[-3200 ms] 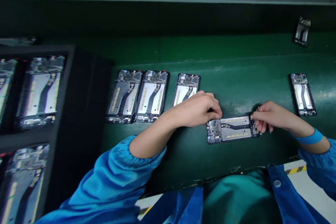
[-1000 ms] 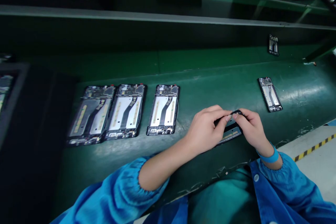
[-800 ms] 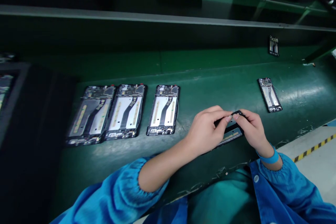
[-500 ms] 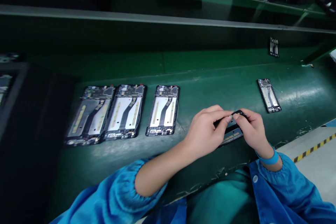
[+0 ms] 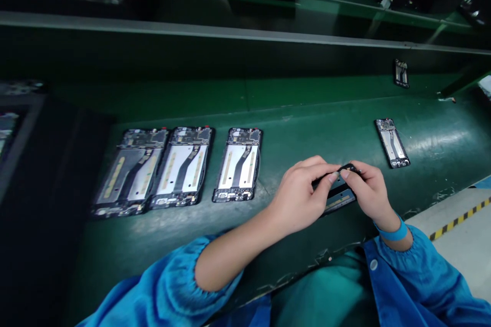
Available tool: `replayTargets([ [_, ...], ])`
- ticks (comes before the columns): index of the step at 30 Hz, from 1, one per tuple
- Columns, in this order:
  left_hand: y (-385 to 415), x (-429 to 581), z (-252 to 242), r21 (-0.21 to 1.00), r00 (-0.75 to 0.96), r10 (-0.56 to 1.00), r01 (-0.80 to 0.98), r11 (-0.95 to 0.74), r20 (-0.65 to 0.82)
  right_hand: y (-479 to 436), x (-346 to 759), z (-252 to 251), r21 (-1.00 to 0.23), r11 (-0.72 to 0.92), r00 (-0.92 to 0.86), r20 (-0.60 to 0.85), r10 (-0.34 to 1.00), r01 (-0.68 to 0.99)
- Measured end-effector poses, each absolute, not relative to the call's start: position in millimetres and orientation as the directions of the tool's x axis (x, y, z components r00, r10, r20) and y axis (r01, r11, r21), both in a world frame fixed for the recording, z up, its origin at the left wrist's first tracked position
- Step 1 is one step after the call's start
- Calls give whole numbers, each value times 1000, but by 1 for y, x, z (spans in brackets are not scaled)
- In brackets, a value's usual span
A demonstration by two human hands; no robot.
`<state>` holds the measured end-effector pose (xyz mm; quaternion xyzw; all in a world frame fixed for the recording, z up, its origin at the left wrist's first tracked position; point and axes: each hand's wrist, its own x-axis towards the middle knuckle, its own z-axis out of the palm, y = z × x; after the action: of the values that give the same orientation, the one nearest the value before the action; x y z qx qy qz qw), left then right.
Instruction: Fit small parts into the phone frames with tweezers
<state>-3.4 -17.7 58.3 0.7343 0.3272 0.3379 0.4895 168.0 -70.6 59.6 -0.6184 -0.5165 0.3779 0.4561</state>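
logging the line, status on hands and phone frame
Left hand and right hand both pinching phone frame at its far edge. Three frames left, another frame right, apart from hands. Nothing in the way.

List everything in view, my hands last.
held phone frame: one, black and silver, near belt edge, between both hands
row phone frames: three, black and silver, belt, left of hands
lone phone frame: one, black and silver, belt, right of hands
far phone frame: one, dark, back strip, right
belt: one, green, across view
tray: one, dark, far left
floor tape: one, yellow-black, lower right
wristband: one, blue, right wrist
left hand: one, bare, gripping held phone frame
right hand: one, bare, gripping held phone frame
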Motion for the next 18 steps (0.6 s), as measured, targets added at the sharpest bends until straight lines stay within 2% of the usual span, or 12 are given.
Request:
replayTargets([
  [4, -15, -3, 56, 913, 570, 800, 198, -357, 189, -69, 166, 54, -958, -77, 213, -17, 977, 276],
  [6, -11, -3, 56, 854, 559, 796, 274, -443, 233, -63, 170, 47, -971, -93, 238, -39, 970, 220],
  [8, -8, -4, 55, 750, 494, 797, 365, -552, 347, -49, 180, 38, -989, -119, 353, -81, 932, 87],
  [10, -6, -3, 52, 653, 426, 771, 418, -632, 473, -22, 192, 32, -983, -157, 500, -183, 847, -92],
  [12, -5, -1, 43, 599, 456, 722, 408, -689, 520, 17, 200, 28, -956, -234, 465, -291, 836, -177],
  [14, -3, 1, 27, 573, 566, 678, 390, -721, 469, 60, 200, 25, -948, -299, 386, -317, 866, -108],
  [18, 4, 1, -2, 590, 670, 682, 434, -681, 294, 133, 183, 22, -955, -295, 382, -269, 884, 11],
])
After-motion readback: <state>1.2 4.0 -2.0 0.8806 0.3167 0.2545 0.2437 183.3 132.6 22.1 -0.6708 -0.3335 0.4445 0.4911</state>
